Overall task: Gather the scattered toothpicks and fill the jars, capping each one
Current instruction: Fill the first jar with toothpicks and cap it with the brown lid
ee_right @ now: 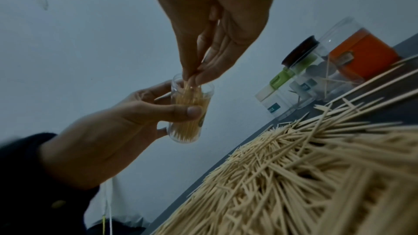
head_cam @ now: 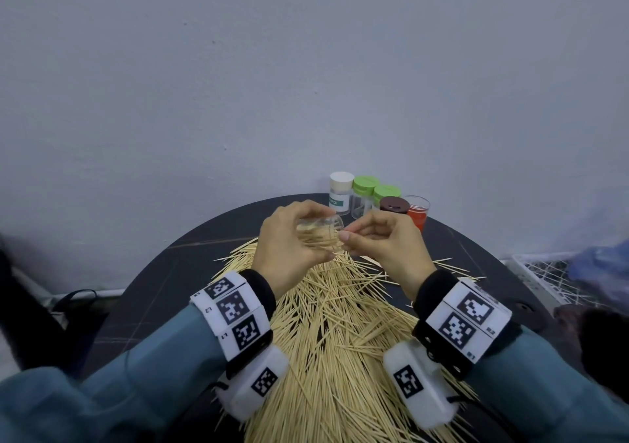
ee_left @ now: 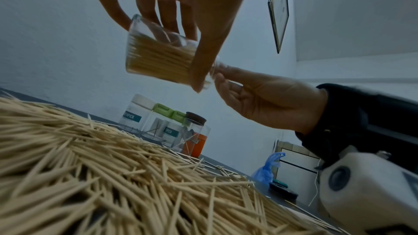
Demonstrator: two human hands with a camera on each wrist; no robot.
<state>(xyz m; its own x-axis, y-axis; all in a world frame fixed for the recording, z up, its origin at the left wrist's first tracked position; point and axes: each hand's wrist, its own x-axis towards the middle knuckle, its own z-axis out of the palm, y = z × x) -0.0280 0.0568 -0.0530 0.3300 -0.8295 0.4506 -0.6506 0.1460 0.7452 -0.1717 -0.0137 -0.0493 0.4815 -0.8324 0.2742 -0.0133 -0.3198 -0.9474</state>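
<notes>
Dark round table [head_cam: 177, 272] heaped with toothpicks [head_cam: 333, 340], pale wall [head_cam: 306, 68], left fingers [ee_left: 167, 15] clamped on jar [ee_left: 156, 56], right fingers [ee_right: 192, 76] pinching toothpicks

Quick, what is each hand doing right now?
Left hand: grips the clear jar of toothpicks, held up off the table.
Right hand: fingertips pinch a few toothpicks at the jar's mouth.

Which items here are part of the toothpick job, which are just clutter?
In the job:
- clear jar, held by left hand
- right hand feeding toothpicks into it
- toothpick pile
- capped jars at the table's far edge

Just lying about:
- blue plastic bag
- wire rack
- framed picture
</notes>
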